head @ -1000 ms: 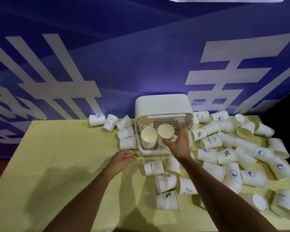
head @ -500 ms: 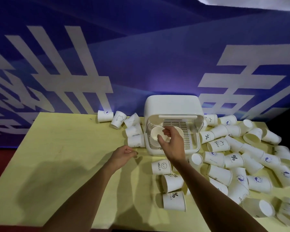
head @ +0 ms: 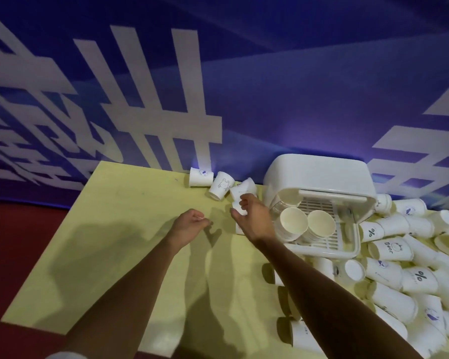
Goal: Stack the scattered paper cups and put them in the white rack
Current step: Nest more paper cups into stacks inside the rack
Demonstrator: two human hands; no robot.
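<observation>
Two cup stacks (head: pixel 293 225) sit in the white rack (head: pixel 319 177), so my right hand (head: pixel 255 216) curls round a loose paper cup (head: pixel 237 209) just left of it to start another; left hand (head: pixel 189 225) hangs half-curled, probably empty.

The table (head: pixel 130 229) is yellow, the cups (head: pixel 389 251) and rack (head: pixel 319 174) are white, and the wall (head: pixel 270 86) is blue with white stripes.
</observation>
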